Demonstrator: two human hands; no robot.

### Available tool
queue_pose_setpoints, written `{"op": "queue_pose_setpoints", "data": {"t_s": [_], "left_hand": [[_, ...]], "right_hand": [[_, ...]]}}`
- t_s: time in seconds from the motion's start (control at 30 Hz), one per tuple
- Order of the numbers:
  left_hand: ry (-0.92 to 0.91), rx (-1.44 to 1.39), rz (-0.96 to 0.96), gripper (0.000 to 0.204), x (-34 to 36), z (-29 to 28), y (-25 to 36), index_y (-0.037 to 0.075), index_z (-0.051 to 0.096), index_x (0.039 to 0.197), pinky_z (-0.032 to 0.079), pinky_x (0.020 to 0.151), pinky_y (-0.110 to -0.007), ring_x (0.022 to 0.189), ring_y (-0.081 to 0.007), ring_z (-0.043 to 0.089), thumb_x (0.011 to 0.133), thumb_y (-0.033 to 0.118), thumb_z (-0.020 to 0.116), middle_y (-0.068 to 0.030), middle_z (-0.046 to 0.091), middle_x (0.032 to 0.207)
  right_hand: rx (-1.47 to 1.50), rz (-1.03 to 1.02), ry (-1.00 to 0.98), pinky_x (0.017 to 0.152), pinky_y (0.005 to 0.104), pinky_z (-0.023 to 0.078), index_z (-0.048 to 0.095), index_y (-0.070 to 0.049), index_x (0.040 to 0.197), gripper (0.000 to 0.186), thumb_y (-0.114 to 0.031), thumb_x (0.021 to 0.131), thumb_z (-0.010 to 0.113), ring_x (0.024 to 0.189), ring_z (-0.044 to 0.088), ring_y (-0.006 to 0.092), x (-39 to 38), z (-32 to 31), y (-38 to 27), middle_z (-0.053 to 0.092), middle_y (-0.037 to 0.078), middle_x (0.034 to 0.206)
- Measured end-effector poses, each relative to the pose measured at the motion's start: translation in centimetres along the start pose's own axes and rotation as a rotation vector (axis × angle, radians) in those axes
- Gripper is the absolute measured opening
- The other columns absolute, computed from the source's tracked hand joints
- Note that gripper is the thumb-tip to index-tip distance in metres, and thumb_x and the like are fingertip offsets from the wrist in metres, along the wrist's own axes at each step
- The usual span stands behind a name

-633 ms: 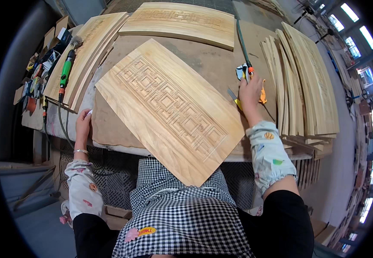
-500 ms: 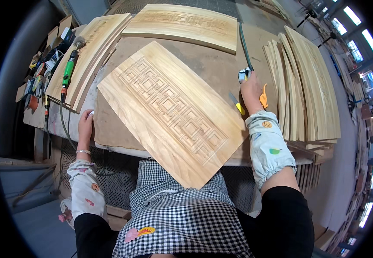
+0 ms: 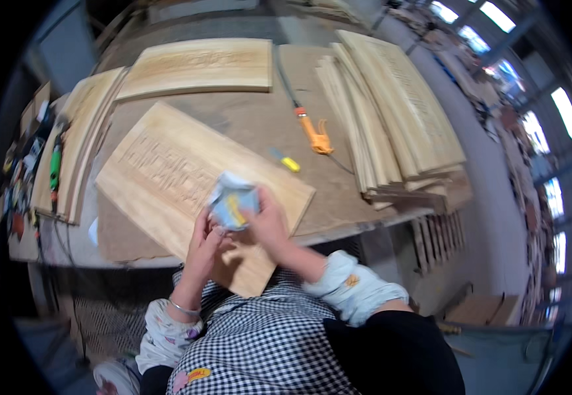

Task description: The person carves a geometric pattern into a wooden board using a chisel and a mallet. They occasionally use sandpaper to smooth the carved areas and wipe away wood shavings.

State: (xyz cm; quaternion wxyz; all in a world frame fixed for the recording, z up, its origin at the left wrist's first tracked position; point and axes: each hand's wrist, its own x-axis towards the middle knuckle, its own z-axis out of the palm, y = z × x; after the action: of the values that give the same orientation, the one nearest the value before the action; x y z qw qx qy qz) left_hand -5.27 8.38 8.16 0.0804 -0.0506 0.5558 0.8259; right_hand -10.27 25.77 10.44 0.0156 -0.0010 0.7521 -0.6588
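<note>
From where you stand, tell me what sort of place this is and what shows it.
Most likely a woodworking shop: a carved wooden panel lies in the middle, a stack of boards stands at the right, and a green handheld tool lies at the left.

Red lettering (image 3: 197, 374) on yellow patch (image 3: 206, 372), checked apron (image 3: 259, 336); too blurred to read.

Windows (image 3: 566, 112) glared well right of the carved panel (image 3: 177, 174), which looked blurred, probably by motion; black vignetting surrounded everything.
</note>
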Motion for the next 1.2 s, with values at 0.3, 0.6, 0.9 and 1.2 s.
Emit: {"op": "queue_pose_setpoints", "data": {"t_s": [0.3,0.6,0.9,1.2], "left_hand": [[0.150,0.221,-0.118,0.036,-4.6,0.7,-0.6,-0.002,0.064,0.129,0.062,0.079,-0.032,0.098,-0.0174,0.071,0.100,0.020,0.067,-0.0095,0.071,0.112],[0.166,0.243,-0.195,0.024,-10.3,-2.7,-1.7,-0.002,0.064,0.117,0.055,0.049,-0.025,0.070,-0.0133,0.066,0.095,0.008,0.066,-0.0061,0.068,0.091],[0.203,0.890,0.209,0.077,-9.9,-2.6,-1.0,0.006,0.042,0.160,0.048,0.107,-0.036,0.128,-0.0242,0.058,0.090,0.010,0.075,-0.0157,0.058,0.143],[0.271,1.186,0.146,0.064,-11.0,-1.2,-0.3,0.012,0.045,0.158,0.059,0.077,-0.034,0.082,-0.0168,0.071,0.098,0.000,0.065,-0.0147,0.073,0.101]], "right_hand": [[-0.145,-0.171,0.079,0.091,0.0395,0.058,0.058,-0.005,0.139,0.045,-0.010,0.095,0.066,0.109,0.070,0.0311,-9.8,1.0,-1.6,0.067,0.016,0.123],[-0.226,-0.057,-0.068,0.079,0.0465,0.056,0.071,-0.006,0.109,0.022,-0.025,0.100,0.063,0.092,0.072,0.0381,-10.1,2.5,1.7,0.074,0.019,0.096],[-0.075,0.254,-0.138,0.071,0.0363,0.055,0.071,-0.005,0.094,0.030,-0.034,0.092,0.076,0.076,0.070,0.0198,-9.3,3.4,1.9,0.073,0.009,0.082],[0.086,0.208,-0.035,0.066,0.0271,0.052,0.069,-0.001,0.098,0.019,-0.020,0.099,0.073,0.075,0.065,0.0076,-9.4,2.2,3.5,0.073,0.006,0.083]]}}
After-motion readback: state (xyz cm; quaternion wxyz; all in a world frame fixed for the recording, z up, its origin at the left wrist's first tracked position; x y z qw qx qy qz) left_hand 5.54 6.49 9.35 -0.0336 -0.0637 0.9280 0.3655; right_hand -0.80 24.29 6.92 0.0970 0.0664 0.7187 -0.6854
